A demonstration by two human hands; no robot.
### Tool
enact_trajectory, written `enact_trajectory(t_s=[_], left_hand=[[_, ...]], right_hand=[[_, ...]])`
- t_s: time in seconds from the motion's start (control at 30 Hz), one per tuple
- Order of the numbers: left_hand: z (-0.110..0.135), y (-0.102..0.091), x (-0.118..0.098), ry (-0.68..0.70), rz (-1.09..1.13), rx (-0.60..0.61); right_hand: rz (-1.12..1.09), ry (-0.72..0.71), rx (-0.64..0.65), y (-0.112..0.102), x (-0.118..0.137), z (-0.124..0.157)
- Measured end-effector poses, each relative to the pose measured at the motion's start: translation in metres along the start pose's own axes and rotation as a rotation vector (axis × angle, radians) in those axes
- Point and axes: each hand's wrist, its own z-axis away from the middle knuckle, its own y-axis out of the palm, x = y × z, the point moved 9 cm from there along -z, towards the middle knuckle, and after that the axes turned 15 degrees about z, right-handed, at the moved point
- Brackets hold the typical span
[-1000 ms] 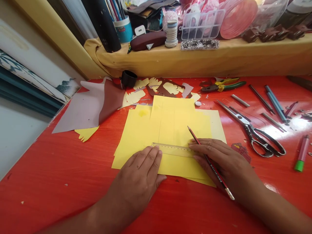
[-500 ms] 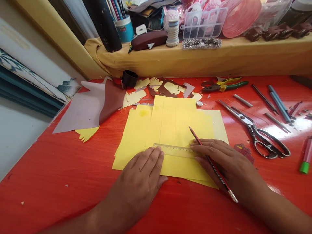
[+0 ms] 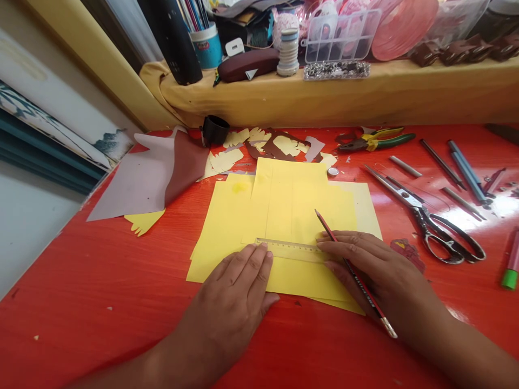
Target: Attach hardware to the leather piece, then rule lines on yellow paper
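Note:
Several yellow paper sheets (image 3: 284, 210) lie stacked on the red table (image 3: 101, 302). A clear plastic ruler (image 3: 292, 249) lies across the lower part of the top sheet. My left hand (image 3: 239, 292) rests flat, fingers stretched, its fingertips on the ruler's left end. My right hand (image 3: 373, 275) presses the ruler's right end with its fingertips. A red and black pencil (image 3: 352, 273) lies across that hand, held between the fingers, tip pointing up and left over the paper.
Large scissors (image 3: 430, 221), green-handled pliers (image 3: 377, 140), pens and metal rods (image 3: 458, 170) lie at the right. A green-capped marker (image 3: 511, 265) sits at the far right. Brown and grey sheets (image 3: 154, 173), paper scraps and a black tape roll (image 3: 214, 129) lie at the back left. A cluttered shelf (image 3: 324, 92) runs behind.
Almost nothing has moved; both hands stay on the ruler. The camera has shifted slightly, so everything sits a little further right in the picture.

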Motion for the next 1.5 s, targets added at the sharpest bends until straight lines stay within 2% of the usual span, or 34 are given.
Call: enact_trajectory(t_s=[0.87, 1.5], left_hand=[[-0.0012, -0.0015, -0.001, 0.018, -0.033, -0.006], [-0.0013, 0.0005, 0.0014, -0.005, 0.009, -0.015]], right_hand=[[0.042, -0.062, 0.024, 0.0024, -0.0006, 0.0021], [0.022, -0.04, 0.032, 0.0015, -0.0001, 0.0002]])
